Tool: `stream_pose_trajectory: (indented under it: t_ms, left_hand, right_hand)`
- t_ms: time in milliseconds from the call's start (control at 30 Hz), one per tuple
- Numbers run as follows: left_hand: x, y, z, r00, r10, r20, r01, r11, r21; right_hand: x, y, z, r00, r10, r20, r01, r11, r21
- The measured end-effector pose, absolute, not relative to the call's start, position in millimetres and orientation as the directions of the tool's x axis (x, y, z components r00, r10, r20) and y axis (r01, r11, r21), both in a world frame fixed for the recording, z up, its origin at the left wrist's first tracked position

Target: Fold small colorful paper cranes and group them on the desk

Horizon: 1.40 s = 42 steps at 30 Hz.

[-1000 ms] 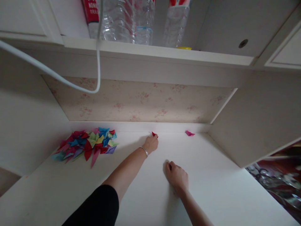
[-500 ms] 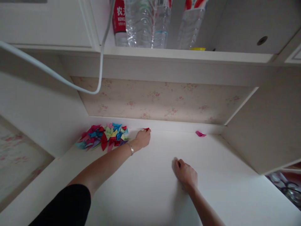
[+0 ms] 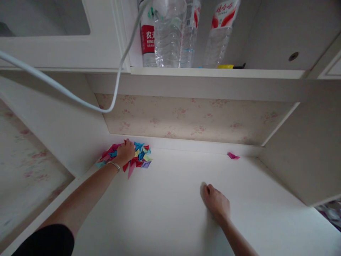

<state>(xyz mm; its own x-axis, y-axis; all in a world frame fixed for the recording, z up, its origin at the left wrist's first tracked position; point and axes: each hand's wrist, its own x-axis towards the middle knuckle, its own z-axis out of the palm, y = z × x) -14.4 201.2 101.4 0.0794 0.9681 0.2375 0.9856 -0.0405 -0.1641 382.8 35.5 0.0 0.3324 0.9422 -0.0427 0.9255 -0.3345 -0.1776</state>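
My left hand (image 3: 125,153) is positioned over the middle of the pile of folded paper pieces (image 3: 140,156); its fingertips are hidden, so I cannot tell whether they pinch a piece. The pile lies on the white desktop (image 3: 165,199), near the rear ledge (image 3: 186,145). My right hand (image 3: 217,202) is low at the desktop, right of the pile and nearer to me, fingers curled together in a loose fist. A single pink paper piece (image 3: 233,155) lies well right of the pile. Clear bottles (image 3: 169,46) stand on a shelf (image 3: 213,73) above pile level.
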Motion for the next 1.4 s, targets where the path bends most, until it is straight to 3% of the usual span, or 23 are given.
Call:
stream_pose_trajectory:
  t_ms: [200,500,833,1233,1400]
  left_hand:
    - [30,189,83,0.326,0.925,0.195,0.942,-0.301,-0.149]
    - [147,146,39,0.675,0.717,0.175,0.734,-0.678,-0.051]
    - [259,148,28,0.755,0.638,0.154,0.633,-0.769,0.083]
    - [436,170,8,0.841,0.499,0.209,0.449,-0.860,0.244]
    - [484,189,2,0.863,0.480,0.158,0.429,-0.862,0.272]
  right_hand:
    - [384,37,-2,0.332,0.942,-0.044,0.926,-0.334,-0.176]
    - [382,38,-2,0.344,0.939,-0.011,0.927,-0.341,-0.154]
    - [383,42,2,0.346,0.937,-0.049,0.926,-0.350,-0.140]
    - [398,50,-1,0.319,0.900,-0.297,0.926,-0.363,-0.105]
    - [407,48,-11,0.297,0.916,-0.270,0.932,-0.339,-0.126]
